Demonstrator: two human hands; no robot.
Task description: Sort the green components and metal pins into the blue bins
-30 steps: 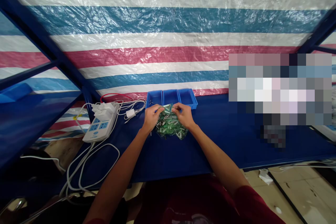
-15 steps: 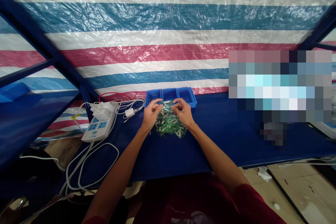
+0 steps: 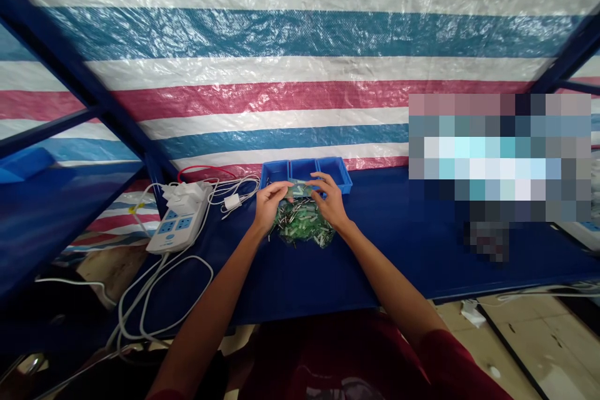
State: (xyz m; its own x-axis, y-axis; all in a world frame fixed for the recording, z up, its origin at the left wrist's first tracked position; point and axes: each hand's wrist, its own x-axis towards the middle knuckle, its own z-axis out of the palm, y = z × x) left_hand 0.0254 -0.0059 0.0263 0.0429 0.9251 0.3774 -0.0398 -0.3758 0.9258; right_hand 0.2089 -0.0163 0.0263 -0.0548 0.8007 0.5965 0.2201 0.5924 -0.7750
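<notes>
Between my hands is a greenish see-through plastic bag (image 3: 300, 189), its upper part stretched between my fingertips. My left hand (image 3: 269, 205) is closed, thumb and fingers pinching the bag's left side. My right hand (image 3: 330, 201) pinches the right side between thumb and forefinger, with other fingers raised. Just below lies a heap of small parts (image 3: 304, 224), silvery, white and green, on the blue table (image 3: 309, 281). Whether the heap is inside the bag or loose I cannot tell. Behind my hands stands a blue tray (image 3: 345, 182) with three compartments, partly hidden by my fingers.
To the left lie a white power strip (image 3: 171, 234) with plugs in it, looped white cables (image 3: 140, 300) and a small white adapter (image 3: 231, 202). A striped plastic sheet (image 3: 281, 100) hangs behind the table. Blue frame bars (image 3: 100, 103) slope at the side. A blurred-out area covers the right.
The bag's upper part is now pulled flatter between my hands. My left fingers have straightened along it, and my right fingers have lifted slightly.
</notes>
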